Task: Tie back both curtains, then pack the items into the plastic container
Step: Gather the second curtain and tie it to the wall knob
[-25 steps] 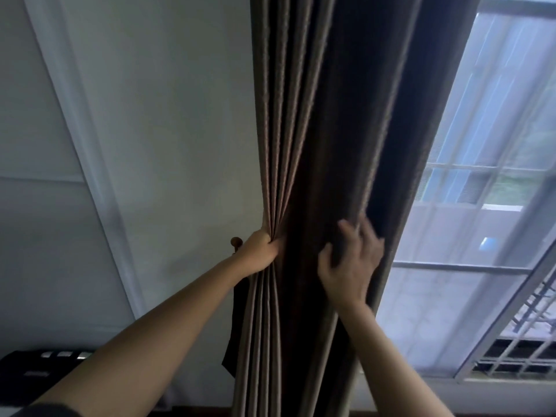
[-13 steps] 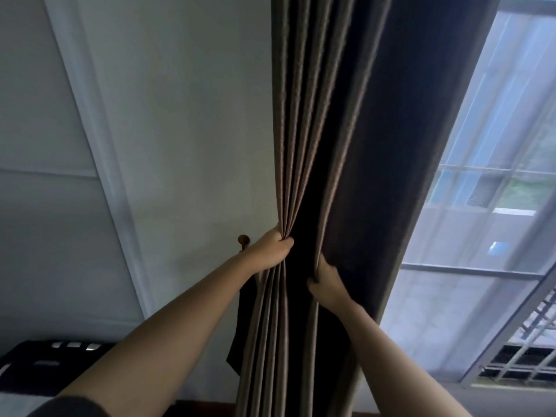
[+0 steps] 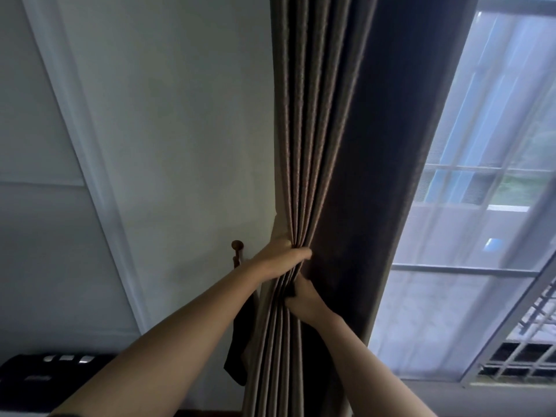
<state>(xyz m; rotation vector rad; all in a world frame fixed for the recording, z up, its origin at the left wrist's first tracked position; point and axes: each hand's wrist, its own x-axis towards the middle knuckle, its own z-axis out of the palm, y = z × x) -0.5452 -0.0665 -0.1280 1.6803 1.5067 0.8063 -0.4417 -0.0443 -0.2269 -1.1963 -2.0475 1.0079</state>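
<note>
Your right grip (image 3: 304, 296), spread a second ago, now pinches curtain (image 3: 331, 145) folds just under left grip (image 3: 282, 260), itself clenched on bunch. Looks ready for tying.

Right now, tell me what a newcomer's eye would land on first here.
The tall brown curtain fills the centre, its pleats bunched where the left hand grips them, the right hand gripping folds just below. The bright window glows to its right; a small wooden hook juts from the wall to its left.
</note>
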